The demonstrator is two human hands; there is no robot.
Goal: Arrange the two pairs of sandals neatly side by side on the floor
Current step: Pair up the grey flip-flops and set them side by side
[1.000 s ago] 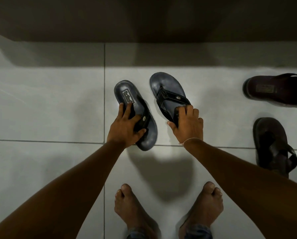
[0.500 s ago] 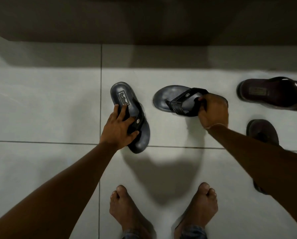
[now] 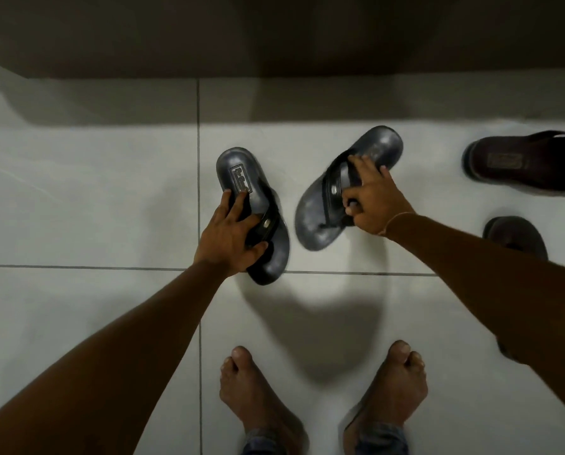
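Two dark grey flip-flop sandals lie on the white tiled floor. My left hand (image 3: 230, 236) grips the strap of the left grey sandal (image 3: 241, 174), whose heel points away from me. My right hand (image 3: 371, 200) holds the strap of the right grey sandal (image 3: 314, 221), which is tilted with its heel to the upper right. A dark brown sandal (image 3: 517, 164) lies sideways at the far right. A second brown sandal (image 3: 512, 234) sits below it, mostly hidden behind my right forearm.
My two bare feet (image 3: 258, 399) stand on the tiles near the bottom of the view. A dark wall base (image 3: 274, 37) runs along the top. Grey grout lines (image 3: 198, 126) cross the floor.
My right hand has turned the right grey sandal around, from toe away to lying sideways to heel pointing up and right. The left hand and its sandal have stayed nearly still.
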